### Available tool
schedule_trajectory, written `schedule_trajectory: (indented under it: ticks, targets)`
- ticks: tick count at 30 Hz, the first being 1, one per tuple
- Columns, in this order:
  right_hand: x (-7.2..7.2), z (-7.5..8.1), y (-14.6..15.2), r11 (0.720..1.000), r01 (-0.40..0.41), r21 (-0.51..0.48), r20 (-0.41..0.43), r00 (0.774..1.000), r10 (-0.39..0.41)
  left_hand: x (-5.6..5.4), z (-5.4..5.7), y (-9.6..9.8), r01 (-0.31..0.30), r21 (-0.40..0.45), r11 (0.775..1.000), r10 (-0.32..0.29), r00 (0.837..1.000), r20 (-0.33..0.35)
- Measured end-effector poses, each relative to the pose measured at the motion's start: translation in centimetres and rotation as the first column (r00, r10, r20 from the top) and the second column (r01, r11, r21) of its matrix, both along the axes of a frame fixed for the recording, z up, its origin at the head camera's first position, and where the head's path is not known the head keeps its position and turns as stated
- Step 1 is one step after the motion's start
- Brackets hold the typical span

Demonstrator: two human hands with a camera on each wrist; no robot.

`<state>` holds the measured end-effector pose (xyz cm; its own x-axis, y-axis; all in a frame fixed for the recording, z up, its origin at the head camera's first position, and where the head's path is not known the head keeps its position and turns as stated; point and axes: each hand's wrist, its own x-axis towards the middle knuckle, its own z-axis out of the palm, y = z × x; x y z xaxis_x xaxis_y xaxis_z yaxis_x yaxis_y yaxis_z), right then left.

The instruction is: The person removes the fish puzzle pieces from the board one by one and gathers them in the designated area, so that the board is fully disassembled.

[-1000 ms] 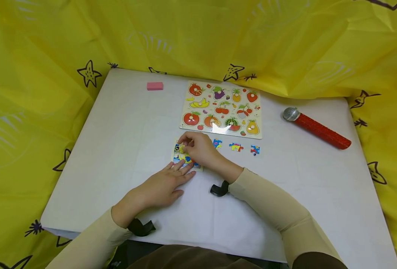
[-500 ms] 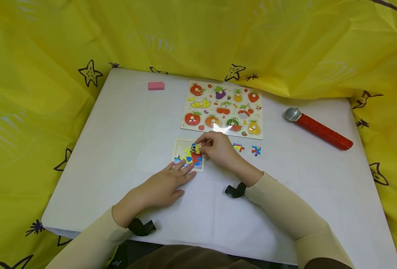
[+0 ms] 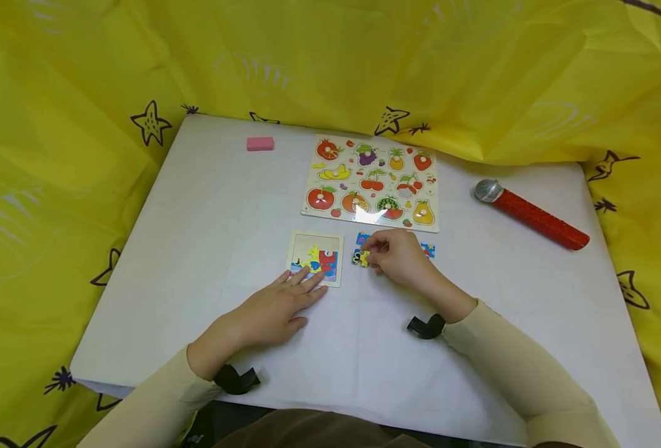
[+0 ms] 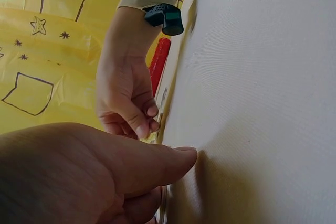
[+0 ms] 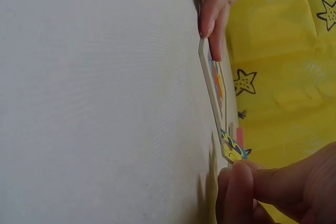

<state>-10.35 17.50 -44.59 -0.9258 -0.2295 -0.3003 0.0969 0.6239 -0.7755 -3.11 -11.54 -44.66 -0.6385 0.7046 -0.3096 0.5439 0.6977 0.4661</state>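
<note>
partly filled puzzle tray (image 3: 308, 242), left hand (image 3: 274, 308) resting on its near edge, fingers extended, right hand (image 3: 400, 256) pinching yellow-and-blue piece (image 3: 360, 257) just right of tray, loose pieces (image 3: 429, 250) also right of it, fruit board (image 3: 338, 196) beyond it

Behind the puzzle tray (image 3: 314, 241) lies the fruit board (image 3: 312, 182); left of it, the block (image 3: 260, 144); right, the microphone (image 3: 538, 217).

Far centre: glossy fruit board (image 3: 355, 186). Right: microphone with metallic mesh head (image 3: 488, 190), rough red handle (image 3: 543, 219). Near centre: smooth wooden puzzle tray (image 3: 314, 240). Beneath: matt white cloth (image 3: 224, 218). Far: creased, faintly shiny curtain (image 3: 330, 62).
</note>
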Motion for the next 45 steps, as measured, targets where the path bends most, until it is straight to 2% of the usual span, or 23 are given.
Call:
schedule_trajectory:
  ticks: [7, 15, 25, 35, 41, 45]
  targets:
    - [0.3, -0.5, 0.1, 0.998, -0.027, 0.059, -0.020, 0.999, 0.028, -0.1, 0.2, 0.0, -0.015, -0.003, 1.000, 0.015, 1.000, 0.001]
    - [0.8, -0.7, 0.0, 0.987, -0.058, 0.150, -0.090, 0.993, 0.072, 0.3, -0.4, 0.0, -0.018, 0.010, 1.000, 0.018, 1.000, 0.009]
    - [0.7, -0.7, 0.0, 0.977, -0.078, 0.196, -0.101, 0.990, 0.099, 0.3, -0.4, -0.1, -0.011, 0.011, 1.000, 0.011, 1.000, 0.002]
    - [0.5, -0.5, -0.2, 0.965, -0.080, 0.251, -0.160, 0.980, 0.123, 0.2, -0.2, -0.1, -0.007, 0.014, 1.000, 0.007, 1.000, 0.001]
    - [0.0, 0.4, -0.7, 0.971, -0.105, 0.215, -0.205, 0.967, 0.150, 0.2, -0.1, 0.1, -0.015, 0.007, 1.000, 0.015, 1.000, 0.002]
    - [-0.5, 0.8, -1.9, 0.971, -0.165, 0.175, -0.222, 0.954, 0.202, 0.1, -0.2, 0.1, -0.016, 0.002, 1.000, 0.016, 1.000, 0.000]
